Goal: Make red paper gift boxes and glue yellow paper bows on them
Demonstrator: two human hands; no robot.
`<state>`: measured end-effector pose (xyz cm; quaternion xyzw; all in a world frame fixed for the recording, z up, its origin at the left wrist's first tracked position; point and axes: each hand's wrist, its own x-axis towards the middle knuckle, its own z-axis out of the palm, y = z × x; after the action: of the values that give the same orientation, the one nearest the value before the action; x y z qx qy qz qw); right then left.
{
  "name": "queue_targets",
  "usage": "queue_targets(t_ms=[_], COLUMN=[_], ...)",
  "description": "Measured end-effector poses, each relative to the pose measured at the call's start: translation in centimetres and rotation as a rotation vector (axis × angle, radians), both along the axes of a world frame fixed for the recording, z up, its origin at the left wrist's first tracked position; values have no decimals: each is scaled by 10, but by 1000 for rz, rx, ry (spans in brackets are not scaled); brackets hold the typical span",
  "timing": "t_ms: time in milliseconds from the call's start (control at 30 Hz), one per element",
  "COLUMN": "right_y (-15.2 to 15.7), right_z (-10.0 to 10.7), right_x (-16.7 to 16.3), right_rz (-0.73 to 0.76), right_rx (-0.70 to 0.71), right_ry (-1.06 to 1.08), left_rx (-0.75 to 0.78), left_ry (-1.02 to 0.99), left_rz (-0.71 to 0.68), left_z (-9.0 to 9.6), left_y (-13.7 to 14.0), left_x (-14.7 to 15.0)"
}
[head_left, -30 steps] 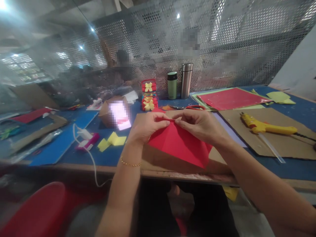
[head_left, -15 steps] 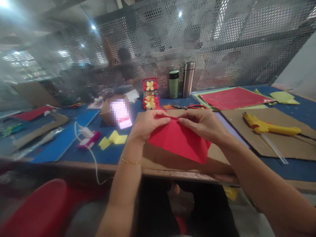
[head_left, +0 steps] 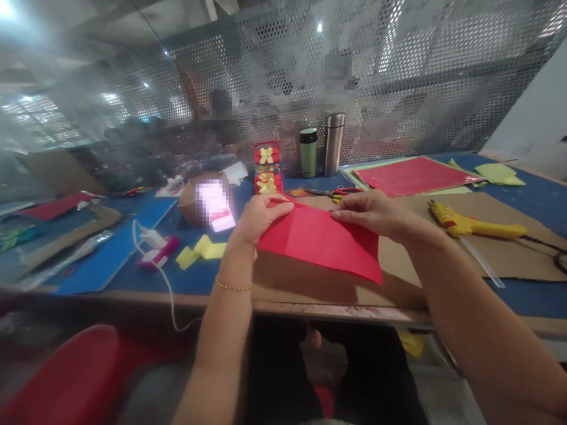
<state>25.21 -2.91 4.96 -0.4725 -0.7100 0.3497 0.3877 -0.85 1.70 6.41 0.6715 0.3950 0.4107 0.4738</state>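
A sheet of red paper hangs tilted between both hands over brown cardboard at the table's front. My left hand pinches its far edge near the left corner, thumb on top. Along the same edge, farther right, my right hand pinches the paper between thumb and fingers. The fingers beneath the sheet are partly hidden. The paper's near edge droops above the cardboard and casts a shadow there.
A yellow glue gun lies on cardboard at right. Behind my hands are scissors, red pieces with yellow bows, a green cup and a steel flask. Yellow paper scraps and a purple power strip lie left.
My hands have moved apart along the paper's far edge, the right one shifting right. The sheet is now spread wider and flatter, with its near edge raised a little.
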Motion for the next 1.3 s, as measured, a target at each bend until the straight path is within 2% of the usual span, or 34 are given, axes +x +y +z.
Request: queue_targets(t_ms=[167,300,433,567,700,900,1167,1300], right_y=[5,6,8,7,4,7,9,13], right_z=[3,4,0,-2,-1,-2,-3,-8], right_x=[23,25,20,16,16,21,24,28], right_rz=[-27,-116,-163,-184,-189,-183,-224,-257], right_rx=[-88,-34,-24,-25,-24,-33,-14,73], right_ry=[16,192,377,469,484,501,495,379], left_rx=[-102,-181,-194,-221,-195,-216,-196,-122], left_ry=[-102,-234,-298,-304,-306,-379,-426,-349], left_rz=[117,46,-30,-11,41,-18,-6,62], left_z=[2,0,-1,-1,-1,-1,-4,-9], left_y=[3,6,7,8,9,8,10,13], left_x=[2,3,3,3,3,4,8,9])
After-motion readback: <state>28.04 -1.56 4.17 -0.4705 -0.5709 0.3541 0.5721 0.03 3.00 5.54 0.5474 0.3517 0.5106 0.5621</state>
